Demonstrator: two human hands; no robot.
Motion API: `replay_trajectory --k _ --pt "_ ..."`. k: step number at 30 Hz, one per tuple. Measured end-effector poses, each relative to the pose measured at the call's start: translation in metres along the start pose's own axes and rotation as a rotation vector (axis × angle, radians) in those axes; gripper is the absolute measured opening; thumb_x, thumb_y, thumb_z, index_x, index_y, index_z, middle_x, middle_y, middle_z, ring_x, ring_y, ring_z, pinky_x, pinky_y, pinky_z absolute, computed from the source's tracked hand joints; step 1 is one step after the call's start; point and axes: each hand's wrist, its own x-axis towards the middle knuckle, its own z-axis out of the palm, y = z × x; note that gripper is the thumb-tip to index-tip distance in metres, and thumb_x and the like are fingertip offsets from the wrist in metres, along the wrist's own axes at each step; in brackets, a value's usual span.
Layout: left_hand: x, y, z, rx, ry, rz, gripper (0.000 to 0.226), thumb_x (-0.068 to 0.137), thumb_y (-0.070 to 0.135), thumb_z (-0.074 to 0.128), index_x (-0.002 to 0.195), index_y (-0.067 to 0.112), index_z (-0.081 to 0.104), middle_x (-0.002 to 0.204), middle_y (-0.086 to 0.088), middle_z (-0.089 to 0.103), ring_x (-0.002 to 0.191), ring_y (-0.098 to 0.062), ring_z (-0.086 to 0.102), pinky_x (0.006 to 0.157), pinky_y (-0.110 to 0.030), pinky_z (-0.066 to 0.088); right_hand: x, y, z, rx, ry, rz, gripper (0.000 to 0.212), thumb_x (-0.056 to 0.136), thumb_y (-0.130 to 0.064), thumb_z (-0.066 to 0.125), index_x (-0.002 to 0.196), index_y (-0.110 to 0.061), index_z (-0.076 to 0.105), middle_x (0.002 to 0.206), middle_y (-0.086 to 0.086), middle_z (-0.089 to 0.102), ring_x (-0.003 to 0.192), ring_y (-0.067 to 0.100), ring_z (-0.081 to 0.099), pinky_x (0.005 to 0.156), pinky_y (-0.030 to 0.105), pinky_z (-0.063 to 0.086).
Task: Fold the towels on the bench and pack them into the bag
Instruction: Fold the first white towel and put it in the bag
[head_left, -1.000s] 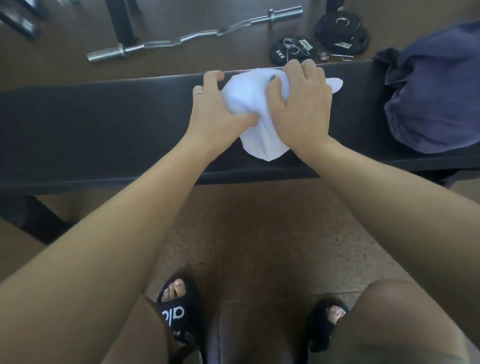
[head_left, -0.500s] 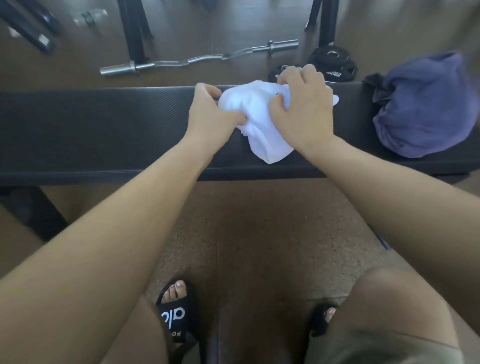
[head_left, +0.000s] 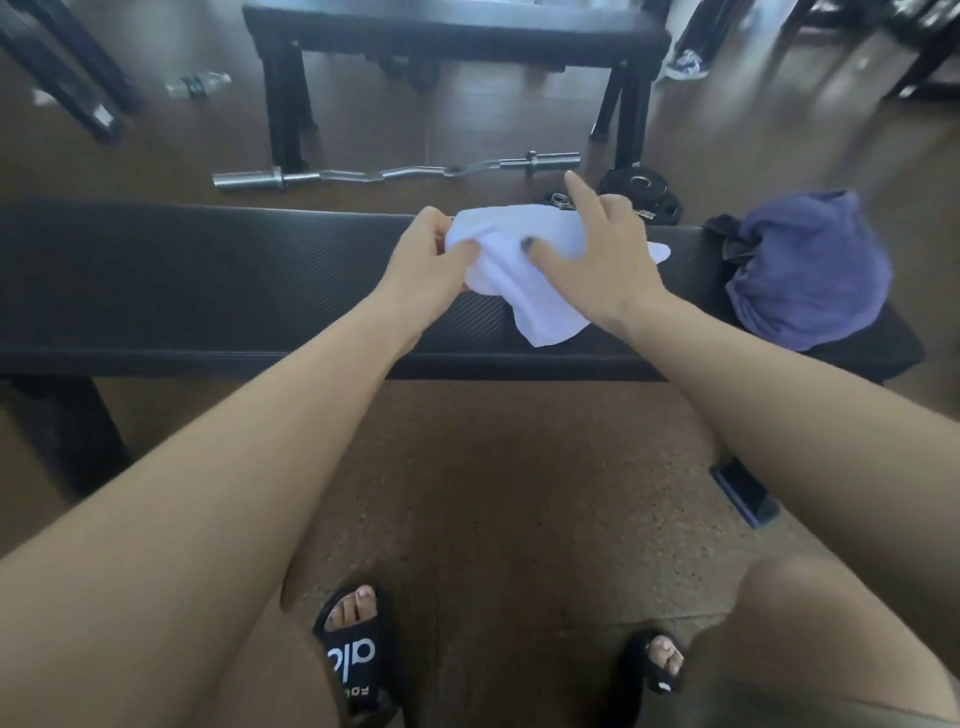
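A crumpled white towel (head_left: 524, 275) lies on the black padded bench (head_left: 208, 280), one corner hanging toward the near edge. My left hand (head_left: 426, 265) pinches the towel's left end with curled fingers. My right hand (head_left: 597, 254) lies over the towel's right part, fingers spread, the index finger raised and the thumb pressing into the cloth. A bunched purple towel (head_left: 810, 270) sits at the bench's right end, partly on something dark. No bag is recognisable in view.
Behind the bench a chrome curl bar (head_left: 395, 174) and black weight plates (head_left: 636, 184) lie on the floor. A second black bench (head_left: 457, 31) stands further back, a water bottle (head_left: 197, 85) to its left. A phone (head_left: 745, 491) rests on the floor near my right forearm.
My right hand has loosened from gripping the white towel to spread fingers over it. The left hand keeps its pinch. The camera has tilted up, showing more of the room.
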Motion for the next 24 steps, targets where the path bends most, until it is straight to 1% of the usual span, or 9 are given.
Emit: replay_trajectory --k 2,4,5,10,13,15,18,21,24 --pt "-0.001 0.006 -0.002 0.014 -0.024 0.044 0.015 0.092 0.023 0.055 0.094 0.016 0.042 0.091 -0.007 0.05 0.082 -0.016 0.05 0.087 -0.046 0.059 -0.005 -0.003 0.004 -0.026 -0.084 0.021 0.094 0.078 -0.062 0.062 0.157 -0.042 0.014 0.16 0.004 0.022 0.148 0.025 0.02 0.115 0.051 0.029" --pt "0.001 0.011 -0.004 0.059 -0.018 0.083 0.011 0.098 0.019 0.051 0.099 0.016 0.04 0.087 -0.002 0.045 0.075 -0.012 0.043 0.066 -0.024 0.049 -0.009 0.0 0.009 -0.095 -0.114 0.001 0.102 0.076 -0.049 0.071 0.157 -0.041 0.01 0.161 0.003 0.02 0.147 0.025 0.02 0.112 0.049 0.033" --pt "0.001 0.012 -0.004 0.078 -0.018 0.101 0.009 0.1 0.017 0.049 0.099 0.015 0.04 0.085 0.001 0.044 0.072 -0.011 0.041 0.06 -0.02 0.042 -0.012 0.003 0.012 -0.125 -0.099 -0.023 0.103 0.075 -0.042 0.072 0.158 -0.039 0.011 0.158 0.005 0.023 0.145 0.026 0.024 0.109 0.049 0.037" --pt "0.002 0.008 -0.006 0.286 -0.089 0.218 0.01 0.102 0.02 0.046 0.1 0.012 0.04 0.079 0.006 0.045 0.072 -0.013 0.039 0.06 -0.025 0.033 -0.019 0.026 0.022 0.017 0.097 -0.056 0.087 0.075 -0.026 0.069 0.154 -0.027 0.032 0.134 0.01 0.041 0.123 0.031 0.047 0.099 0.045 0.047" --pt "0.0 0.003 -0.005 0.325 -0.115 0.193 0.019 0.102 0.025 0.049 0.108 0.008 0.041 0.085 -0.001 0.05 0.076 -0.016 0.045 0.065 -0.03 0.038 -0.008 0.017 0.021 0.018 0.012 0.011 0.093 0.076 -0.02 0.069 0.156 -0.032 0.023 0.141 0.008 0.034 0.131 0.029 0.038 0.098 0.042 0.044" --pt "-0.004 -0.003 0.0 0.249 -0.126 0.134 0.027 0.1 0.032 0.056 0.119 0.014 0.048 0.103 -0.004 0.062 0.088 -0.017 0.059 0.073 -0.032 0.05 -0.003 0.013 0.017 -0.057 -0.115 0.029 0.096 0.076 -0.018 0.068 0.156 -0.039 0.019 0.144 0.003 0.032 0.134 0.025 0.031 0.093 0.037 0.039" --pt "-0.006 -0.011 0.005 0.136 -0.095 0.036 0.039 0.092 0.04 0.071 0.125 0.023 0.056 0.116 0.006 0.067 0.104 -0.008 0.066 0.078 -0.026 0.056 -0.002 0.017 0.005 0.057 -0.246 0.005 0.092 0.077 -0.015 0.067 0.154 -0.043 0.025 0.146 -0.003 0.032 0.131 0.019 0.03 0.094 0.034 0.036" --pt "-0.003 -0.017 0.005 0.119 -0.067 0.012 0.04 0.086 0.031 0.077 0.121 0.022 0.06 0.114 0.009 0.069 0.103 -0.007 0.067 0.08 -0.027 0.055 -0.001 0.026 -0.009 0.375 -0.246 0.076 0.08 0.081 -0.016 0.067 0.15 -0.042 0.036 0.138 -0.007 0.036 0.127 0.014 0.037 0.1 0.031 0.037" --pt "0.0 -0.011 0.006 0.139 -0.047 0.043 0.033 0.089 0.023 0.07 0.121 0.022 0.063 0.114 0.009 0.069 0.105 -0.009 0.067 0.084 -0.028 0.056 0.003 0.031 -0.012 0.406 -0.18 0.107 0.063 0.084 -0.028 0.069 0.143 -0.034 0.048 0.135 -0.01 0.046 0.124 0.012 0.045 0.1 0.029 0.038"
